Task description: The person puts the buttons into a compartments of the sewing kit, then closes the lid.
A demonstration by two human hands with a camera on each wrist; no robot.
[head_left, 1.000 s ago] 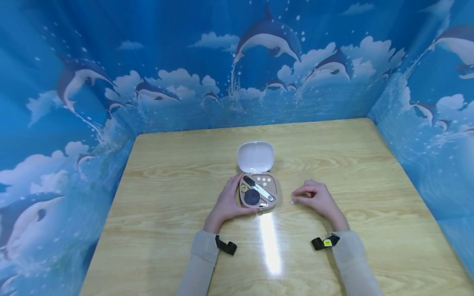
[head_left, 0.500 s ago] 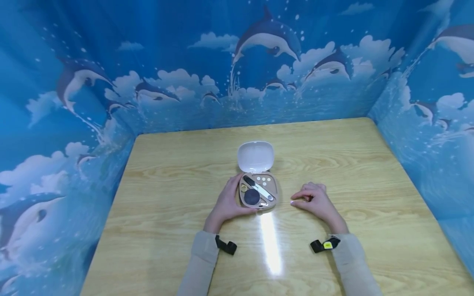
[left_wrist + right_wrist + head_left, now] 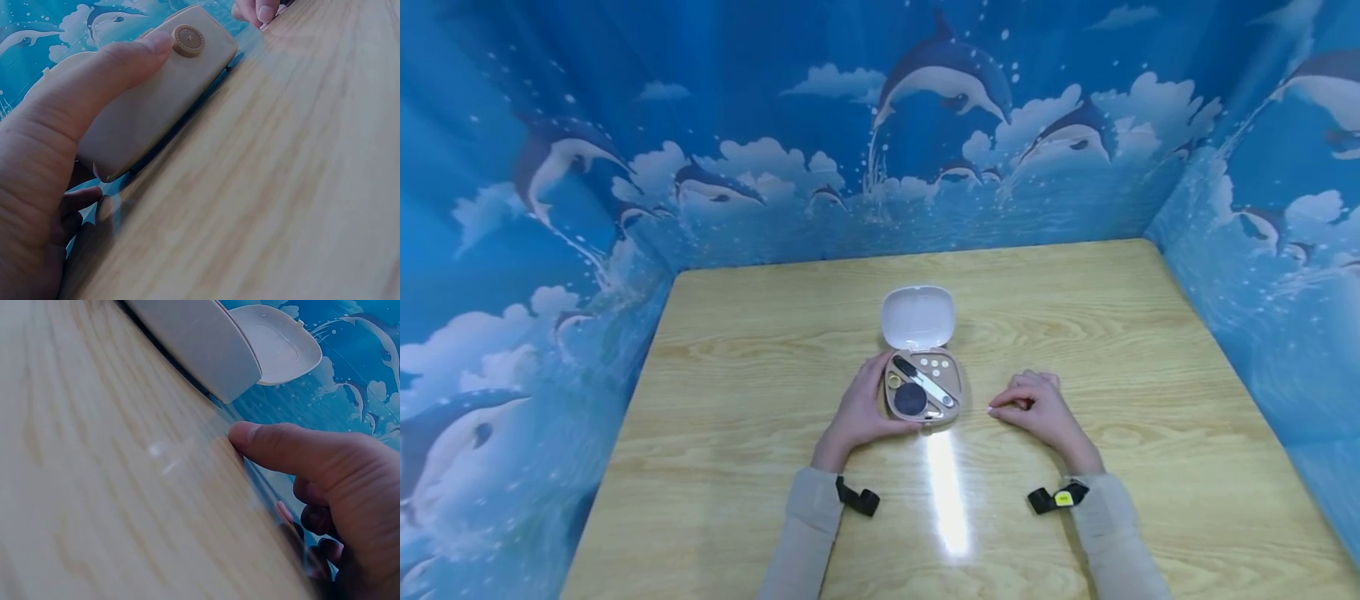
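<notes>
A beige sewing-kit-like box [image 3: 960, 385] stands mid-table with its white lid [image 3: 917, 317] raised at the back. My left hand [image 3: 862, 408] grips it from the left. In the left wrist view the thumb presses its side beside a round brown catch [image 3: 189, 40]. Several white buttons [image 3: 936, 373], a black-and-silver tool [image 3: 931, 388], a dark round disc [image 3: 911, 399] and a gold ring-like piece [image 3: 894, 381] lie in its compartments. Right of the box, my right hand [image 3: 1041, 408] pinches a small white piece [image 3: 990, 409] low over the table; its kind is too small to tell.
The wood-grain table [image 3: 760, 350] has a glossy surface with a bright light reflection [image 3: 949, 492] in front of the box. Blue dolphin-print cloth [image 3: 760, 125] walls off the back and both sides. A black camera strap sits on each wrist.
My right hand has shifted very slightly left, and its thumb and index finger have come closer together on the small white piece. The left hand and box have stayed put.
</notes>
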